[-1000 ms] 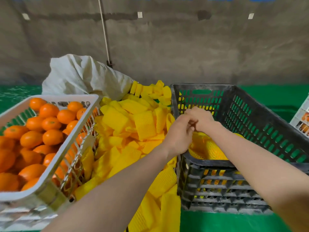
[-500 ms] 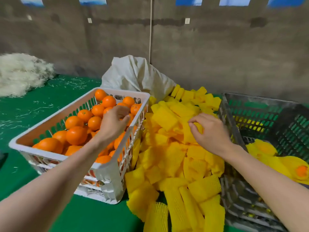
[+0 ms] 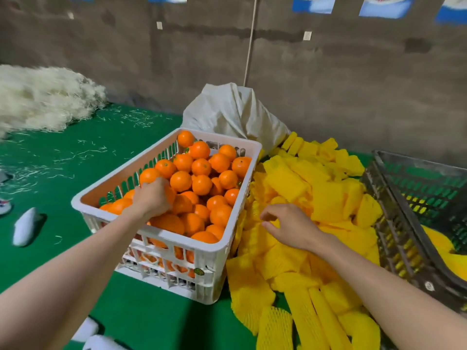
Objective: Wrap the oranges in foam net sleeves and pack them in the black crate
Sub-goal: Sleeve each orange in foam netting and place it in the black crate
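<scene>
A white crate full of loose oranges stands at centre. My left hand reaches into it, fingers curled round an orange near the crate's left side. Right of the crate lies a heap of yellow foam net sleeves. My right hand is over the heap and pinches a sleeve between thumb and fingers. The black crate sits at the far right, with yellow wrapped oranges inside.
A white sack leans against the grey wall behind the crates. A pile of pale shredded fibre lies at the left on the green floor. A white shoe rests near the left edge.
The view swung left from the black crate. My left hand moved deeper into the white crate and closed on an orange; my right hand came down the sleeve heap and pinched a sleeve.
</scene>
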